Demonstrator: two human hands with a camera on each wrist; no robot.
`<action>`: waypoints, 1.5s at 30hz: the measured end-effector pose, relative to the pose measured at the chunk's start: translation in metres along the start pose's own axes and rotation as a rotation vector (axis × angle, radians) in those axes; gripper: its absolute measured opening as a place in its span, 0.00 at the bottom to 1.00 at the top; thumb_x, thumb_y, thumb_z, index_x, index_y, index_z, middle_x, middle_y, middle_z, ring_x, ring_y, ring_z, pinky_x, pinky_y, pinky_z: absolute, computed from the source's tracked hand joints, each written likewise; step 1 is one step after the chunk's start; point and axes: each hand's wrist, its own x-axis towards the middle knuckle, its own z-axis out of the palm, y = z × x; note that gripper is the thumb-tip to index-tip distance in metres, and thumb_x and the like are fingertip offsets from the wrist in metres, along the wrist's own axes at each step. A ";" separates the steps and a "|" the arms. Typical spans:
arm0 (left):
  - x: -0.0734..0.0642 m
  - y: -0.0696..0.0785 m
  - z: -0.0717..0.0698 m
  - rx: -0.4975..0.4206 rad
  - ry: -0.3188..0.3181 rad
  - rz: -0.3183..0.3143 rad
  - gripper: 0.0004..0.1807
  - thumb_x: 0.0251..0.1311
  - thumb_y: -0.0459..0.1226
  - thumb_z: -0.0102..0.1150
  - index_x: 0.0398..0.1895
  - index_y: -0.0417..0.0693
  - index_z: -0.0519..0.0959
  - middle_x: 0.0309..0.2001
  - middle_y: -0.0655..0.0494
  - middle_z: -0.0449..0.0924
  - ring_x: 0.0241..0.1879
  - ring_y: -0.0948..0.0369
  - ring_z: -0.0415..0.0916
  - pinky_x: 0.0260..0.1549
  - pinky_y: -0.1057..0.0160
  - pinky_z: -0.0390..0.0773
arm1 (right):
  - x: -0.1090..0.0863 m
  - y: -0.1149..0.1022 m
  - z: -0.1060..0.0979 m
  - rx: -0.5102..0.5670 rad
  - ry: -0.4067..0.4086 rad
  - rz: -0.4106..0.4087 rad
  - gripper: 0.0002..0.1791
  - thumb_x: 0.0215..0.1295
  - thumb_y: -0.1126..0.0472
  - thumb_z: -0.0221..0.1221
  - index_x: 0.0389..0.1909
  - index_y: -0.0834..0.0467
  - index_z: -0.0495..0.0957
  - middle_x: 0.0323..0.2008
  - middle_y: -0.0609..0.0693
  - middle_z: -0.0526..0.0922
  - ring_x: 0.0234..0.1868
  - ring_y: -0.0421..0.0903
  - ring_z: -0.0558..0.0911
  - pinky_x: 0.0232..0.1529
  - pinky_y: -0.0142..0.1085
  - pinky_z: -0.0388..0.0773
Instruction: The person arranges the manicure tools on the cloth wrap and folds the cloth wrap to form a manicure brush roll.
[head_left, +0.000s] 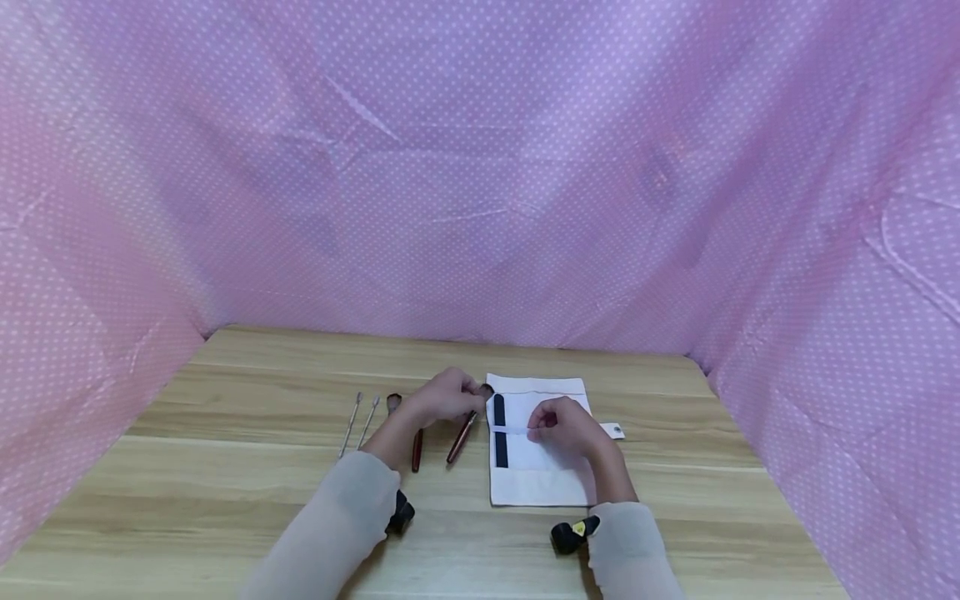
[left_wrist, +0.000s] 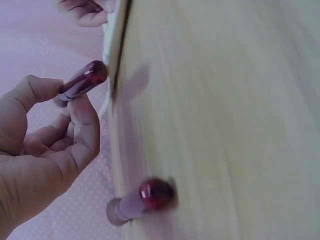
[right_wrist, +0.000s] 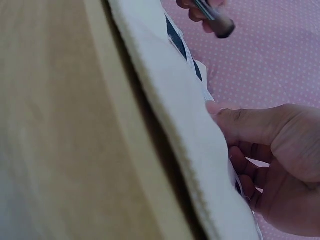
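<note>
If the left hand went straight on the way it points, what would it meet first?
Probably the left edge of the white case, then the black strip on it; the height of the left hand is hard to judge, so it might pass above.

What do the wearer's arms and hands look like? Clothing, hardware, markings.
Left hand and right hand: bare, no gloves. Left sleeve and right sleeve: long, pale greyish. Black left wrist camera; black right wrist camera with a yellow label. No cables visible.
</note>
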 end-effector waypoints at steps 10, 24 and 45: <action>0.014 0.000 0.006 -0.306 -0.035 0.008 0.17 0.77 0.35 0.48 0.58 0.29 0.74 0.55 0.38 0.75 0.52 0.52 0.77 0.51 0.59 0.82 | -0.002 0.004 -0.002 0.001 -0.021 0.016 0.02 0.65 0.69 0.67 0.34 0.60 0.83 0.29 0.47 0.80 0.34 0.44 0.76 0.41 0.38 0.75; 0.050 0.004 0.038 -0.679 0.260 0.079 0.19 0.75 0.30 0.49 0.61 0.22 0.69 0.42 0.47 0.75 0.41 0.59 0.75 0.45 0.65 0.82 | -0.001 0.005 -0.003 0.012 -0.039 -0.045 0.03 0.66 0.68 0.66 0.33 0.61 0.82 0.29 0.45 0.80 0.34 0.42 0.76 0.39 0.33 0.74; 0.069 -0.007 0.050 -0.632 0.258 0.052 0.16 0.72 0.27 0.55 0.59 0.26 0.74 0.43 0.48 0.76 0.40 0.59 0.77 0.44 0.63 0.85 | -0.001 0.004 -0.002 0.036 -0.032 -0.035 0.07 0.66 0.72 0.63 0.31 0.58 0.83 0.29 0.47 0.80 0.34 0.43 0.76 0.40 0.35 0.74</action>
